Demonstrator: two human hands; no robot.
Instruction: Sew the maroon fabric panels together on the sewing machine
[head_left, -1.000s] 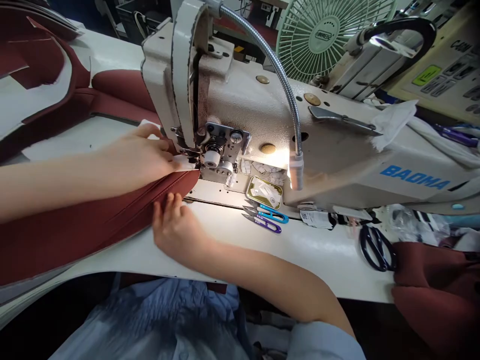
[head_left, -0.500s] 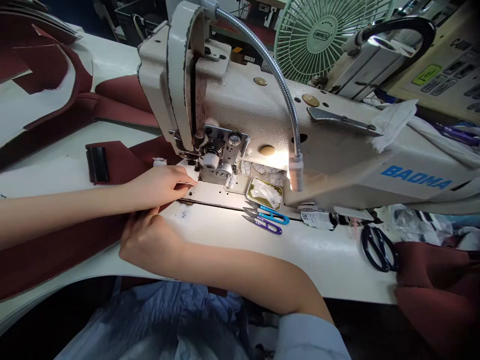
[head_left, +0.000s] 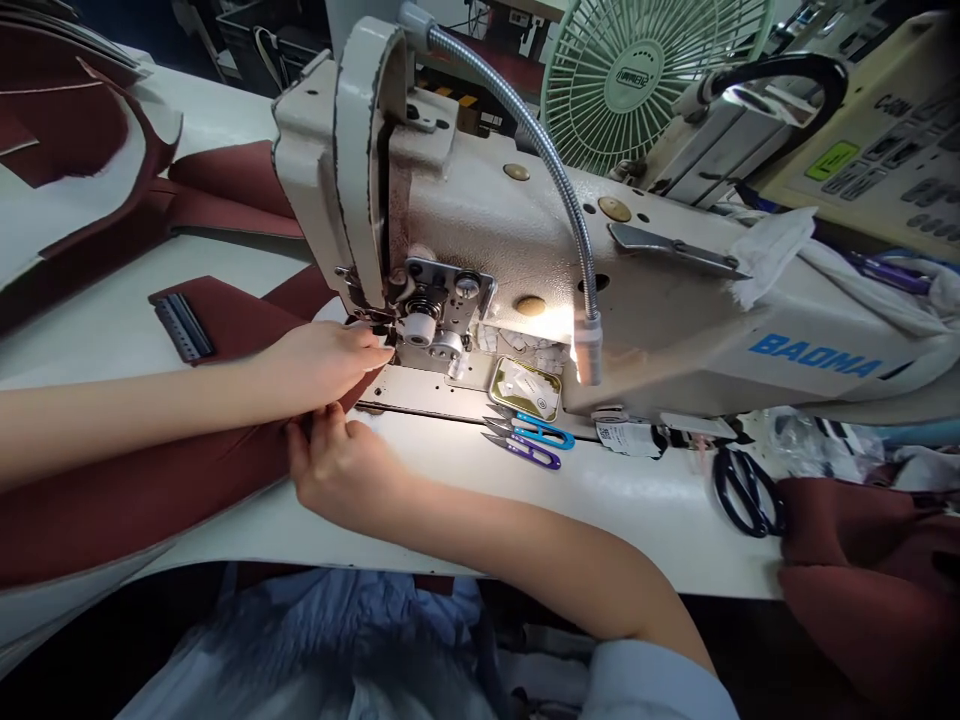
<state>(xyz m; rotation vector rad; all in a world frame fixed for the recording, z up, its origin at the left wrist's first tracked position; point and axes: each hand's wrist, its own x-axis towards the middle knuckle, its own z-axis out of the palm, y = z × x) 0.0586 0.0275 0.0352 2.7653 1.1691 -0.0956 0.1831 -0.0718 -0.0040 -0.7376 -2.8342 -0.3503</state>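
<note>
A maroon, leather-like fabric piece (head_left: 225, 480) runs along the left of the white table up to the sewing machine (head_left: 510, 240). My left hand (head_left: 326, 365) lies over it beside the presser foot, fingers together, gripping its edge close to the needle area. Just below, my right hand (head_left: 349, 470) pinches the near edge of the same fabric between thumb and fingers. A flap with a black ridged strip (head_left: 182, 328) lies beyond my left forearm. The needle tip and the fabric under my left palm are hidden.
Two thread snips, one blue (head_left: 551, 433) and one purple (head_left: 536, 452), lie by a small tin (head_left: 525, 388). Black-handled scissors (head_left: 748, 492) rest farther right, near more maroon fabric (head_left: 847, 550). A lit gooseneck lamp (head_left: 589, 350) hangs over the machine bed; a green fan (head_left: 637, 80) stands behind.
My right hand has shifted right and forward along the fabric edge. The fabric now reaches closer to the presser foot, and the black strip has tilted to show its ridges.
</note>
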